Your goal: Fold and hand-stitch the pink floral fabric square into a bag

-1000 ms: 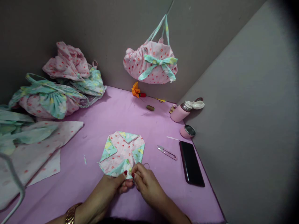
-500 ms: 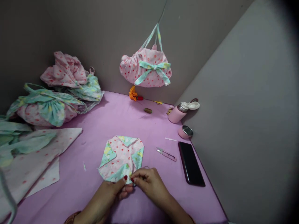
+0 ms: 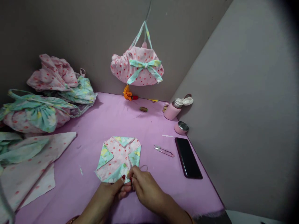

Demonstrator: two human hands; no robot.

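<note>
A folded fabric piece (image 3: 114, 157), pink with red dots and mint floral flaps at its corners, lies on the purple tabletop near me. My left hand (image 3: 116, 188) pinches its near edge, thumb on top and fingers curled underneath. Just beside that thumb, my right hand (image 3: 141, 183) is closed in a pinch at the near right corner of the fabric. A thin dark thread (image 3: 145, 166) loops out behind the right fingers. Whatever else sits between those fingertips is too small or hidden to see.
Thread snips (image 3: 163, 151) and a phone (image 3: 188, 158) lie to the right. Beyond them stand a pink bottle (image 3: 172, 111) and its cup (image 3: 181, 127). A thread spool (image 3: 143, 109) lies behind. Cloth bags (image 3: 37, 115) fill the left; one bag (image 3: 137, 67) hangs at the wall.
The camera has turned slightly, so most things sit further left in view. My right hand has tilted a little at the fabric corner, and the thread loop shows more. Both hands keep their pinch.
</note>
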